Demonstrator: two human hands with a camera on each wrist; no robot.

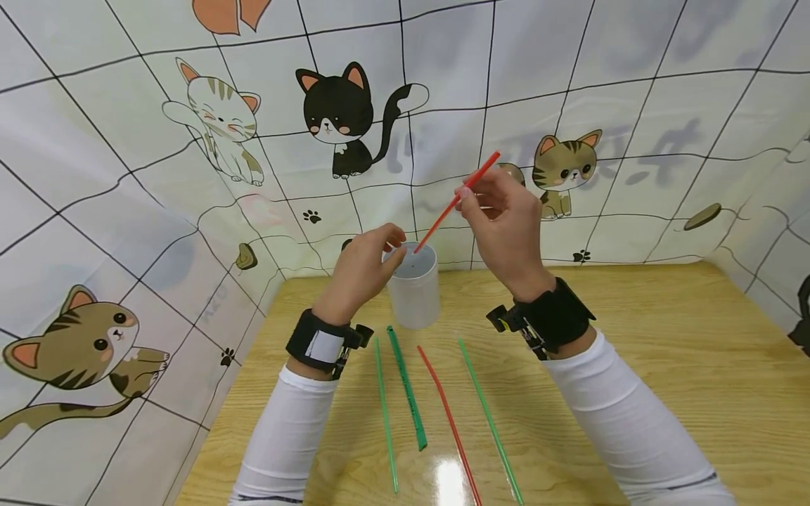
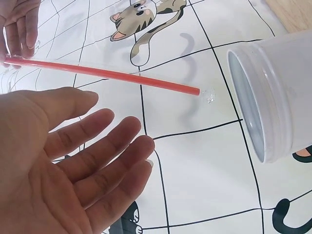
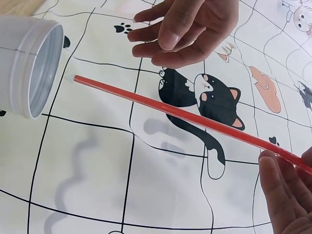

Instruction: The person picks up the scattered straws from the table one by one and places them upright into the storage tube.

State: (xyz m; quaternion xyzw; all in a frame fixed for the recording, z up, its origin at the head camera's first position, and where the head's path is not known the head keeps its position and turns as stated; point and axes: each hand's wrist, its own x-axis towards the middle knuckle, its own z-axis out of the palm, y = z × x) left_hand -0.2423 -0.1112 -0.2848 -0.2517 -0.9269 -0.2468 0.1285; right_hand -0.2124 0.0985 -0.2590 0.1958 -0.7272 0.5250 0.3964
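Note:
My right hand (image 1: 509, 228) pinches a red drinking straw (image 1: 457, 200) near its upper end, between thumb and fingers. The straw slants down to the left, and clear film shows past its lower end (image 2: 199, 91). In both wrist views that end is just outside the mouth of a white plastic cup (image 1: 414, 299), apart from the rim. My left hand (image 1: 361, 270) is beside the cup on its left, fingers loosely bent and holding nothing. In the left wrist view its palm (image 2: 53, 161) faces the straw without touching it.
On the wooden table (image 1: 633, 337), nearer me than the cup, lie a thin light green straw (image 1: 386, 422), a thicker dark green straw (image 1: 408, 390), a red straw (image 1: 451, 422) and another light green straw (image 1: 490, 422). A cat-patterned cloth wall (image 1: 455, 63) rises behind the table.

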